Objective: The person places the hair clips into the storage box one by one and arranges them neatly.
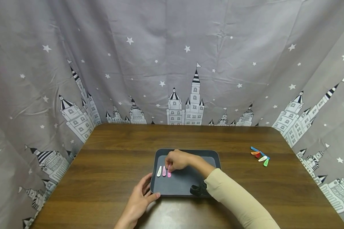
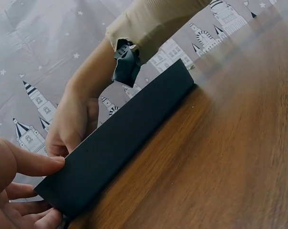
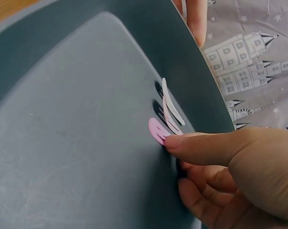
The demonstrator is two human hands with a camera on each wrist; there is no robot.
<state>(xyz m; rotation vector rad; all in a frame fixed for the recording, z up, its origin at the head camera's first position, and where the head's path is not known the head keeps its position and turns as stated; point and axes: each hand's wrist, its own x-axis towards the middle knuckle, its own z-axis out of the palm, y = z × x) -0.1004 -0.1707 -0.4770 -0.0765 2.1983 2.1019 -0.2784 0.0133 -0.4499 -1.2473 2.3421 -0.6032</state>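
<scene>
A dark grey rectangular tray (image 1: 180, 187) lies on the wooden table. My left hand (image 1: 138, 197) grips its near left corner, thumb on the rim and fingers around the side wall, as the left wrist view shows. Over the tray's left part, my right hand (image 1: 178, 159) pinches a bright pink snap hair clip (image 3: 156, 130) between thumb and fingers; part of the clip is hidden by the fingertips. Left of it in the tray stand a lighter pink hair clip (image 1: 164, 171) and a white hair clip (image 1: 159, 171), side by side in a row.
On the table's right side lies a loose group of hair clips: blue (image 1: 254, 149), orange (image 1: 254, 153), red (image 1: 258, 155), white (image 1: 262, 158) and green (image 1: 266, 162). A grey curtain (image 1: 160, 63) with printed castles hangs behind the wooden table (image 1: 111, 165).
</scene>
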